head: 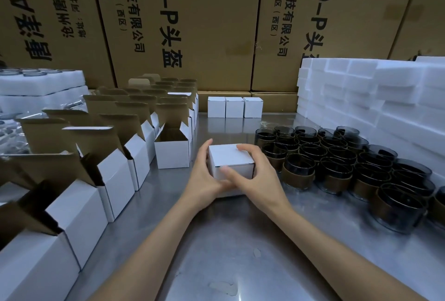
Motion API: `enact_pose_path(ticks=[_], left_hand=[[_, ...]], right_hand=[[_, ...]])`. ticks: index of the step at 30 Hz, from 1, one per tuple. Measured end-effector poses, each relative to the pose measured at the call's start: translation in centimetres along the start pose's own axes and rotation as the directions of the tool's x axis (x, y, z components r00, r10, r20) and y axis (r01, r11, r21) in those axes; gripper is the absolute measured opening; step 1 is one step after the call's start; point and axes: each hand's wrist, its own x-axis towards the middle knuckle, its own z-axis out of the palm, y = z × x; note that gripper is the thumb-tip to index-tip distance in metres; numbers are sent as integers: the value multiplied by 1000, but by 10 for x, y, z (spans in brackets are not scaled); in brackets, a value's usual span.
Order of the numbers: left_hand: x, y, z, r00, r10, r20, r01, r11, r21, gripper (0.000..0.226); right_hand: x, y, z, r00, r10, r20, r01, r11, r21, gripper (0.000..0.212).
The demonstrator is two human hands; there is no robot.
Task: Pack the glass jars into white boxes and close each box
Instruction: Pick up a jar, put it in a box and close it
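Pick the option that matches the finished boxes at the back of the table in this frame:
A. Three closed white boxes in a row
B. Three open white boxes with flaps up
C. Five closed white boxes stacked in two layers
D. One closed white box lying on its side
A: three closed white boxes stand side by side at the far edge of the table, beyond the closed box that both hands hold.

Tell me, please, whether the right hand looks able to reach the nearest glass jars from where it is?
Probably yes: the right hand sits just beside the glass jars, nothing between, but it first must release the closed box.
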Motion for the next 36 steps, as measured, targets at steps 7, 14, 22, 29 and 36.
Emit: enact_pose_path(ticks=[7, 14, 22, 29, 36], left_hand=[[34, 17, 13, 970, 135, -201, -137, 991, 7, 109], [79, -10, 32, 983, 71, -167, -46, 988, 148, 99], [132, -50, 38, 993, -2, -119, 44, 934, 355, 71], [155, -63, 38, 992, -20, -121, 61, 936, 346, 68], [155, -65, 40, 992, -16, -129, 60, 939, 339, 68]], right_hand=[[40, -21, 0, 994, -54, -96, 46, 995, -85, 66], [159, -1, -40, 970, 52, -238, -56, 998, -14, 54], [285, 100, -93, 887, 314, -339, -405, 881, -246, 57], [329, 168, -95, 889, 335, -312, -458, 664, -591, 58], [346, 193, -80, 879, 436, -194, -435, 563, -703, 58]])
